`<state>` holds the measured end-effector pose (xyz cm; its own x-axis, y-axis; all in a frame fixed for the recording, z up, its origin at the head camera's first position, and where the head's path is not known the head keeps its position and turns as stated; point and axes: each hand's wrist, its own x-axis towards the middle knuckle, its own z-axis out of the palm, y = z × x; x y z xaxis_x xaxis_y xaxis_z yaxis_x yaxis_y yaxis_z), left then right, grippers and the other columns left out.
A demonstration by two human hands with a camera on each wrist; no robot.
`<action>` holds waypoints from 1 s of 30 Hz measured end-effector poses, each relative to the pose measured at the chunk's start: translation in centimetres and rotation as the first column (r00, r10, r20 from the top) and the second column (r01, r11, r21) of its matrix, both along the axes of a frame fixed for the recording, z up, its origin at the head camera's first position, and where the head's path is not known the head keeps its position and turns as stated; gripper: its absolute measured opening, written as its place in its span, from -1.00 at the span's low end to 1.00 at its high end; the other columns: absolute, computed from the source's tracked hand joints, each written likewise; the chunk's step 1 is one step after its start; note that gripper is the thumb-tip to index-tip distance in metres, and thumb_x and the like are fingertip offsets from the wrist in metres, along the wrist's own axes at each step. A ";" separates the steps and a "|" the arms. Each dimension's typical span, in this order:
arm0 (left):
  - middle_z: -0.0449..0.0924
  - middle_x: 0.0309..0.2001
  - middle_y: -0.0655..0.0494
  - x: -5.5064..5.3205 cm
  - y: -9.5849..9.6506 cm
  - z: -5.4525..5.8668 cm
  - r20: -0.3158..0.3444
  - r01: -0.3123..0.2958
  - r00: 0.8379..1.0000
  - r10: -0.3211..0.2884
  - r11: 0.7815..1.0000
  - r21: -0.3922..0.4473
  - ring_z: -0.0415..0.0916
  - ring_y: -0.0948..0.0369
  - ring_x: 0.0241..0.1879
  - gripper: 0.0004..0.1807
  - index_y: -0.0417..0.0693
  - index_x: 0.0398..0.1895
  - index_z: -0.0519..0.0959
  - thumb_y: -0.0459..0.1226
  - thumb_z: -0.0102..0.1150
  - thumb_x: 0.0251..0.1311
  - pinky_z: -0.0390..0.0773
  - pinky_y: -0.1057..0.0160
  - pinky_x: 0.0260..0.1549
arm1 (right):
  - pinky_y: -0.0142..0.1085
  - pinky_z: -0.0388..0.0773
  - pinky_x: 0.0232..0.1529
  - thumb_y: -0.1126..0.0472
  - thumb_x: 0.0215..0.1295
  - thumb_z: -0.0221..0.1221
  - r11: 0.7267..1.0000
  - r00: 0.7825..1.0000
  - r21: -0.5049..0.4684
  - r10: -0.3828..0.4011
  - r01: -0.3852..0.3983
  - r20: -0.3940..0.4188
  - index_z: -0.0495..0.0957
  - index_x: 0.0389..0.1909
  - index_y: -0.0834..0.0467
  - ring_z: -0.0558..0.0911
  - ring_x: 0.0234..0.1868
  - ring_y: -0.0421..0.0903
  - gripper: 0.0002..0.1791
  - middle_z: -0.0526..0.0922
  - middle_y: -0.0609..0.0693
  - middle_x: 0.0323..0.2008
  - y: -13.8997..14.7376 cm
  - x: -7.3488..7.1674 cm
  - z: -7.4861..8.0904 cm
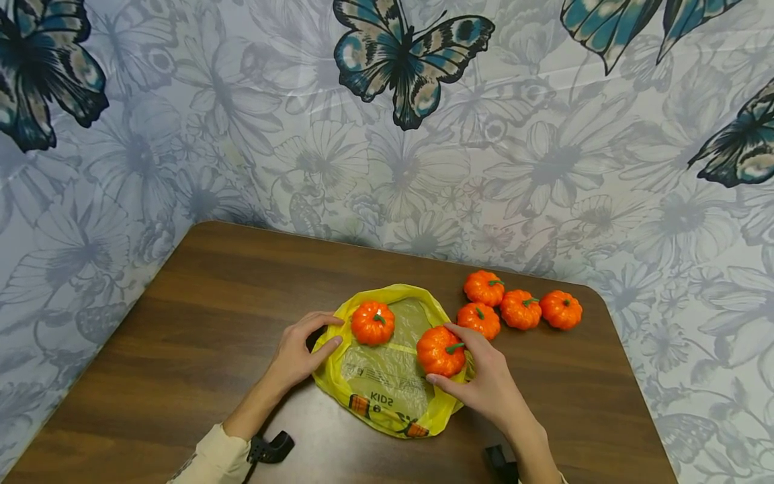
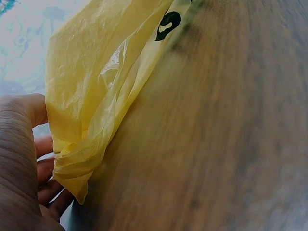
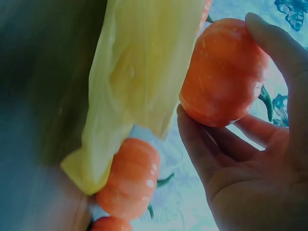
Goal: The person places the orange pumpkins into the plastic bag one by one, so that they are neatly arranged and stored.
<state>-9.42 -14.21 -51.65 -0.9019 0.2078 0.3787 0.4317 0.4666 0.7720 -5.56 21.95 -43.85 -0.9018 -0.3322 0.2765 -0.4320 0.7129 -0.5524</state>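
Note:
A yellow plastic bag [image 1: 399,386] with dark lettering lies on the table with its mouth spread wide. My left hand [image 1: 305,349] holds its left rim, thumb and fingers apart on the plastic; the left wrist view shows fingers around a fold of the bag [image 2: 96,96]. One small orange toy pumpkin [image 1: 371,324] with a green stem sits inside at the left. Between the thumb and fingers of my right hand [image 1: 486,376] is another toy pumpkin [image 1: 440,352], gripped above the bag's right side. The right wrist view shows this pumpkin [image 3: 224,72] beside the hanging plastic.
Several more toy pumpkins [image 1: 521,309] cluster at the back right of the brown wooden table [image 1: 230,296]. Behind the table's far edge hangs a wall covering [image 1: 417,175] with flowers and butterflies. A black wrist device [image 1: 272,447] is strapped by the left sleeve.

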 end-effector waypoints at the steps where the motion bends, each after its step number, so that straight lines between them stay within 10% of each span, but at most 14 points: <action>1: 0.73 0.14 0.08 0.0 0.0 0.0 0.004 -0.001 1.000 0.001 1.000 0.000 0.64 0.04 0.22 -0.70 0.01 0.04 0.75 -0.26 0.47 0.23 0.54 -0.07 0.29 | 0.02 0.66 0.17 -0.13 0.02 0.63 1.000 1.000 0.001 0.005 -0.005 0.012 0.48 0.41 0.04 0.65 0.23 -0.10 -0.07 0.65 -0.11 0.23 -0.2 0.1 0.0; 30: 0.73 0.14 0.08 -0.2 0.0 -0.2 0.001 0.004 1.000 -0.004 1.000 0.012 0.64 0.05 0.22 -0.70 0.02 0.03 0.75 -0.25 0.48 0.23 0.52 -0.03 0.29 | 0.02 0.62 0.26 -0.21 0.09 0.57 0.992 0.977 0.083 0.073 -0.092 0.200 0.45 0.43 0.06 0.60 0.29 0.05 -0.07 0.60 0.01 0.28 -7.9 0.7 -1.8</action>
